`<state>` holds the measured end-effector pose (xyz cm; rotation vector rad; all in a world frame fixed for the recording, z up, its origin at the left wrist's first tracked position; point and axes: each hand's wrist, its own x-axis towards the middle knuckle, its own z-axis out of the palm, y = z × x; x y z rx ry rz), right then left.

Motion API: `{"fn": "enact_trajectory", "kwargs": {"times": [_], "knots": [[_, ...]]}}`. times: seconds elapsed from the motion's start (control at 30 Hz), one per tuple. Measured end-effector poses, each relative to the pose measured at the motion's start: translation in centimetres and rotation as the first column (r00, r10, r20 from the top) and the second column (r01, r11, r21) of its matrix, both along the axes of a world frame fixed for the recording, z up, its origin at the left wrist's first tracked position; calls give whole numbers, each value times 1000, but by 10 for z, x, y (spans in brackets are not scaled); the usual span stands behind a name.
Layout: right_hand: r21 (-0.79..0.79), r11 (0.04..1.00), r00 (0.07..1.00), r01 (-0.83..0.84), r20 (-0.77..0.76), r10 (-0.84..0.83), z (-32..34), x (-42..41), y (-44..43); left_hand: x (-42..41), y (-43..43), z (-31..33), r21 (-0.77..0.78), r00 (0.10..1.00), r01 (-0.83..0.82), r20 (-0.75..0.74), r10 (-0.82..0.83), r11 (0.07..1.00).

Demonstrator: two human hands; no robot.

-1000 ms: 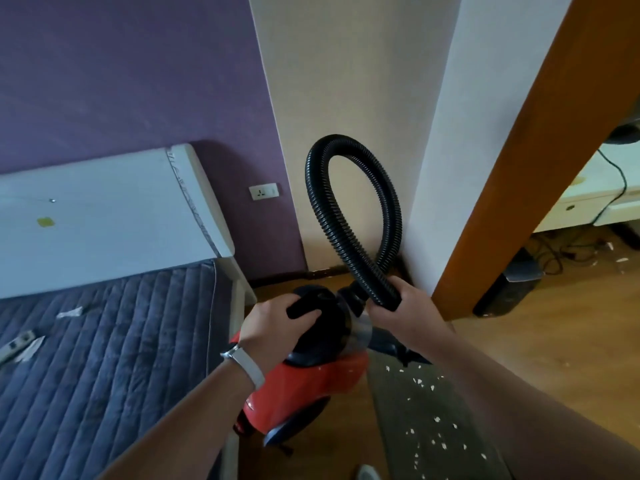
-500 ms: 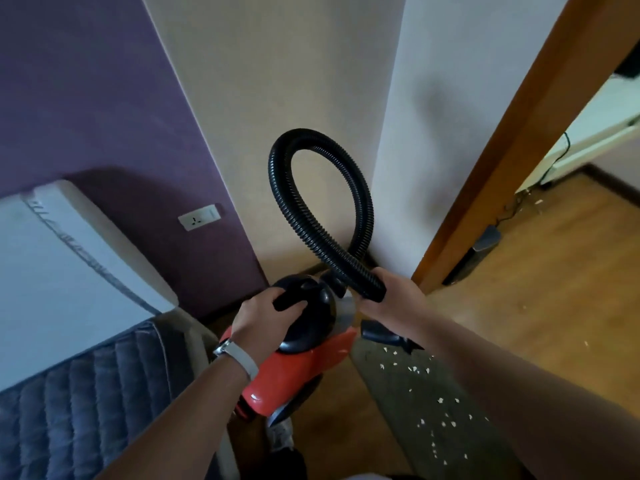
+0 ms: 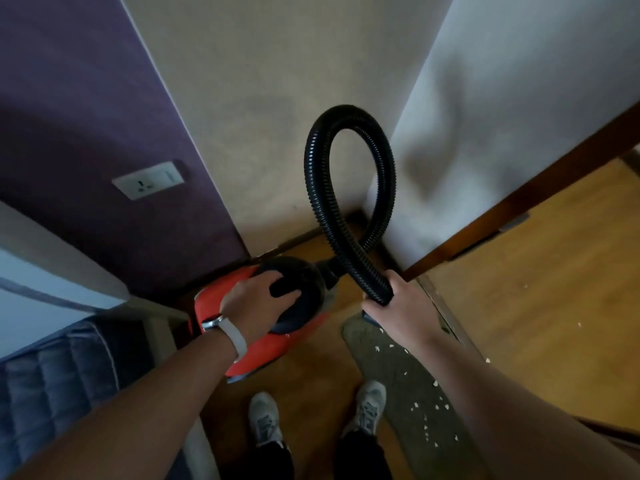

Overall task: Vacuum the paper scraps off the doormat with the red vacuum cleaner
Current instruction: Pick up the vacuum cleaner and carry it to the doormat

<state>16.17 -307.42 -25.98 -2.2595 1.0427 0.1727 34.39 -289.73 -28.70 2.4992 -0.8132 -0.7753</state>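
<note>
The red vacuum cleaner (image 3: 273,348) with a black top hangs above the wooden floor, and my left hand (image 3: 258,299) grips its black handle. A black ribbed hose (image 3: 322,209) loops up from the body and comes back down into my right hand (image 3: 403,310), which is closed around the hose's end. Below my right forearm lies the grey-green doormat (image 3: 412,420), dotted with several white paper scraps (image 3: 417,405). The nozzle is hidden under my right hand.
My two grey shoes (image 3: 265,417) stand on the floor, the right one on the mat's edge. A bed with a quilted blue cover (image 3: 52,393) is at the left. A wall socket (image 3: 149,180) sits on the purple wall. A wooden door frame (image 3: 519,206) and doorway are at right.
The view has tilted down and turned right, so my shoes now show. The vacuum has swung left of the doormat and lower, with both hands keeping their grips.
</note>
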Motion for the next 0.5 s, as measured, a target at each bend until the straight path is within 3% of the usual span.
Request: {"fn": "enact_trajectory", "kwargs": {"times": [0.07,0.33,0.5], "knots": [[-31,999,999,-40,-31,39,-50,3,-10,7,-8,-41,41,999,-16,-34,17,999],[-143,984,993,-106,-65,98,-228,19,-55,29,-51,-221,21,981,58,182,-61,998],[-258,956,990,-139,-52,130,-321,38,-78,37,-80,-318,-31,983,28,183,-22,999]]}}
